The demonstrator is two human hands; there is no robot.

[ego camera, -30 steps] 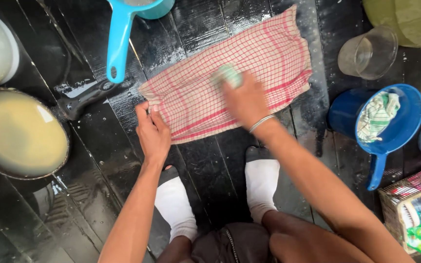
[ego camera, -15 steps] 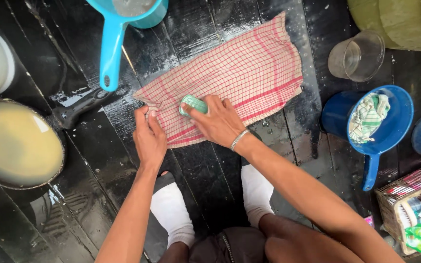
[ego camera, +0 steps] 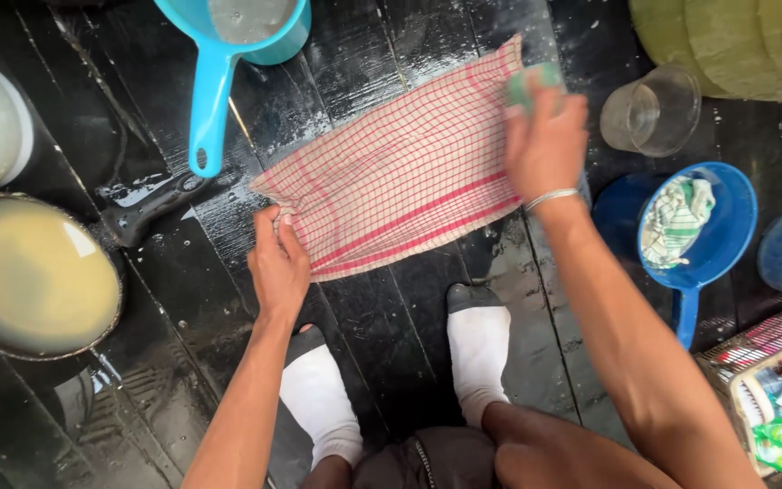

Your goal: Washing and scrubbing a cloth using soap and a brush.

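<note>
A red-and-white checked cloth [ego camera: 400,172] lies spread flat on the wet black plank floor [ego camera: 409,308]. My left hand [ego camera: 278,263] presses down on the cloth's near left corner with fingers flat. My right hand [ego camera: 545,136] is at the cloth's far right end, closed around a pale green bar of soap [ego camera: 529,83] that shows blurred above my fingers. A silver bangle sits on my right wrist.
A light blue dipper [ego camera: 228,54] with water stands at the top. A pan of cloudy liquid [ego camera: 29,272] is left. Right are a clear cup [ego camera: 653,109], a blue dipper [ego camera: 708,235] holding a striped rag, and a basket [ego camera: 771,380]. My white-socked feet are below.
My right hand has slid the soap from the cloth's near left part across to its far right end. My left hand has stayed pinning the corner.
</note>
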